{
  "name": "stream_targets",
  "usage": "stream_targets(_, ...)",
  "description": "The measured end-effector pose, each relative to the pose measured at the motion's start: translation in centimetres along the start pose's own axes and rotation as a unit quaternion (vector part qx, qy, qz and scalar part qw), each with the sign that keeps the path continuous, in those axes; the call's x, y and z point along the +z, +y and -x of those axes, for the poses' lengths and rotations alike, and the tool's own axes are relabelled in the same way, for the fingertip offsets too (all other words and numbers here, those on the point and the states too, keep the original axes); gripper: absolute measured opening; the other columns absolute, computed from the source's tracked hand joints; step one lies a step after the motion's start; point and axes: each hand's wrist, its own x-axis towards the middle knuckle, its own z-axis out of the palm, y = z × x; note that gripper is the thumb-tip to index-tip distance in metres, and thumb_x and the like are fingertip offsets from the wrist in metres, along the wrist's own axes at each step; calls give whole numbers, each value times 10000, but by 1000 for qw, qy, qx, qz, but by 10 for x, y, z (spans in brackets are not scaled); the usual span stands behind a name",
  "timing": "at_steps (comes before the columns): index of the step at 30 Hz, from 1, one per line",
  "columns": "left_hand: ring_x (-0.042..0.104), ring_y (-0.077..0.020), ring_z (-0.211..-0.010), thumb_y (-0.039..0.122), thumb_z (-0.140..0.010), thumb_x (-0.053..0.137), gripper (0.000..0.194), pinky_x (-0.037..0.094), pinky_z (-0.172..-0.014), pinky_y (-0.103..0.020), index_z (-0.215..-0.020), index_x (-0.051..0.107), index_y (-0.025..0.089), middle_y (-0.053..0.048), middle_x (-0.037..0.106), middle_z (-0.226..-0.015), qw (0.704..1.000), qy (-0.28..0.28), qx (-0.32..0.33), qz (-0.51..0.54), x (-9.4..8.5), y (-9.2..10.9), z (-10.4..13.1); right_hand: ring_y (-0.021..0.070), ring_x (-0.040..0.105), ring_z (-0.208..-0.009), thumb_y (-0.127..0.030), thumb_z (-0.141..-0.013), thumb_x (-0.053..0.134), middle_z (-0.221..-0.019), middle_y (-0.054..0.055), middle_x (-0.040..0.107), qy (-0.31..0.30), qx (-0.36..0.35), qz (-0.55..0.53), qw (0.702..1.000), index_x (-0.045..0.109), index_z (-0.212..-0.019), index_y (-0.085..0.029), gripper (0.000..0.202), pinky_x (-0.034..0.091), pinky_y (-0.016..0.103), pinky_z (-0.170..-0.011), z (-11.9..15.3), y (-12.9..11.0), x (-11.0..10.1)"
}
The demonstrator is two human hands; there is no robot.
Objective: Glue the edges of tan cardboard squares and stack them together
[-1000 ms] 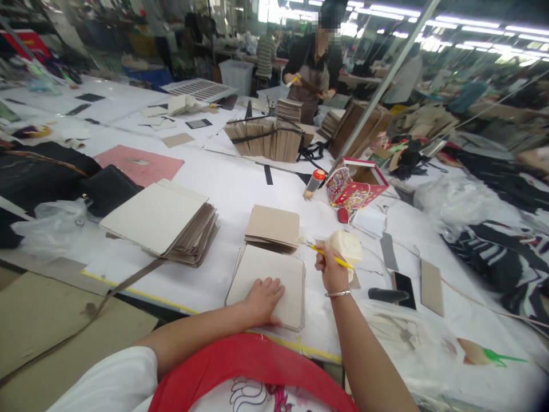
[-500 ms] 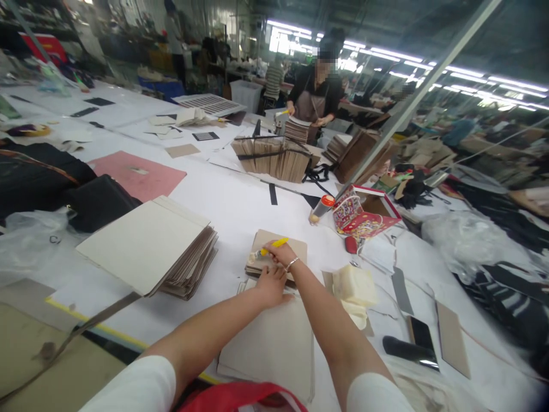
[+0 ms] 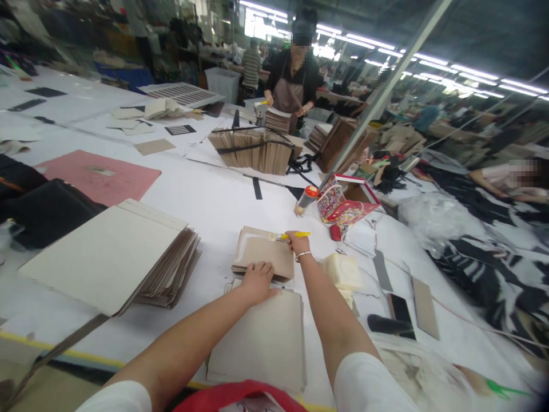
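A yellow-handled brush (image 3: 295, 235) is gripped in my right hand (image 3: 297, 244), its bristles at the far edge of a small stack of brown boards (image 3: 272, 257). A wet, whitish band runs along the left and far edges of the top board. My left hand (image 3: 258, 281) lies spread, fingertips on the near edge of that stack, palm over a larger stack of pale boards (image 3: 259, 337) closer to me. Right of the small stack is a cream-coloured block (image 3: 342, 271).
Larger boards are piled (image 3: 105, 254) at the left. Beyond the hands stand a red-capped container (image 3: 306, 201), a patterned red bag (image 3: 345, 206) and a row of upright brown boards (image 3: 253, 151). A person (image 3: 291, 86) works across the table.
My right hand has moved the brush from the small stack's left side to its far right edge. The whitish band is now visible. The camera view has shifted to the right.
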Motion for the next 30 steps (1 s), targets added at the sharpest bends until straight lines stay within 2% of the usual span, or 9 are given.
stream_targets(5,316,-268,-1219,542,-812,364,545,254,-955,-456,-1242,418,211,-103,380,-1357,1000,-2,-2,-15,1,3,-2,49,414,-387,-347,-782,432,-503,-24,529,41,-17,56,997,578,-842,-91,301,335,168,-397,23,5,-52)
stream_targets(9,369,-269,-1159,491,-821,391,479,298,-910,-457,-1208,443,214,-103,415,-1319,1000,10,-5,-29,1,6,-5,106,568,-692,-335,-744,537,-807,19,647,10,-110,124,986,628,-903,-175,243,456,208,-649,44,6,-51)
stream_targets(11,391,-276,-1123,477,-822,399,447,319,-880,-461,-1180,462,217,-110,426,-1295,999,8,-21,-40,-1,8,-8,139,583,-787,-307,-754,543,-884,35,649,-29,-195,215,957,639,-916,-210,212,464,257,-735,61,15,-49)
stream_targets(13,395,-282,-1104,474,-826,394,428,336,-854,-462,-1159,476,218,-118,423,-1282,998,-1,-37,-50,-3,10,-11,157,596,-776,-311,-789,505,-868,52,645,-60,-265,292,917,639,-942,-222,222,472,290,-731,83,28,-49)
stream_targets(16,382,-286,-1098,463,-826,401,424,353,-831,-456,-1159,474,213,-126,409,-1276,997,-17,-48,-64,-6,12,-16,148,605,-692,-383,-820,467,-805,53,640,-56,-296,304,904,640,-940,-229,261,487,283,-666,123,46,-53)
stream_targets(19,385,-282,-1078,413,-822,432,394,367,-809,-438,-1150,475,200,-133,437,-1235,996,-21,-44,-77,-8,12,-21,141,612,-667,-462,-808,465,-765,36,649,-40,-278,272,920,651,-888,-243,298,496,280,-654,156,48,-60)
stream_targets(22,407,-275,-1042,343,-819,458,331,377,-789,-412,-1106,500,183,-133,486,-1158,996,-15,-34,-81,-10,12,-25,147,620,-678,-485,-775,488,-770,23,663,-27,-229,216,949,660,-842,-246,302,501,288,-678,165,34,-70)
stream_targets(26,426,-271,-1013,255,-834,420,266,385,-760,-392,-1055,529,154,-146,518,-1087,996,-16,-30,-77,-12,11,-27,100,543,-464,-460,-792,435,-624,0,624,45,-89,77,992,625,-903,-201,339,459,219,-472,133,7,-79)
stream_targets(30,436,-269,-999,248,-839,407,260,394,-740,-377,-1041,541,153,-144,527,-1070,996,-17,-32,-75,-12,11,-26,69,443,-340,-357,-774,455,-472,-10,555,55,36,27,997,595,-749,-140,259,368,179,-355,85,-6,-65)
